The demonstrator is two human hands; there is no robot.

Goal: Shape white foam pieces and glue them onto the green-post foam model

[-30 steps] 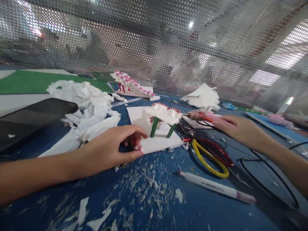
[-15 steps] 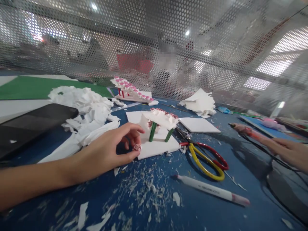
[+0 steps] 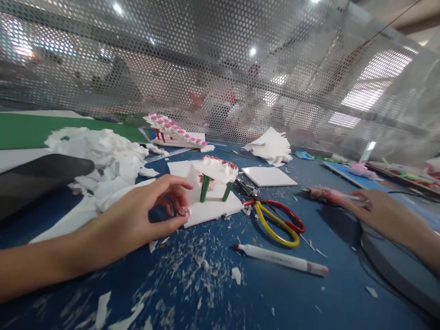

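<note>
A: Head view. Positions?
B: Green-legged model [image 3: 218, 171] as landmark. Left hand [image 3: 132, 217] just left of it, fingers pinching a red-and-white rosette [image 3: 184, 211]. Right hand [image 3: 385, 211] well right of it, fingers closed round a corded, metal-tipped tool [image 3: 328, 195].
A: Handling?
B: Rosette probably light, soft, crushable: grip its sides. Tool looks stiff: grip behind the tip.
A: Materials?
B: Model: ruffled white canopy, red-flecked; straight green legs; flat white base [image 3: 215, 211].
</note>
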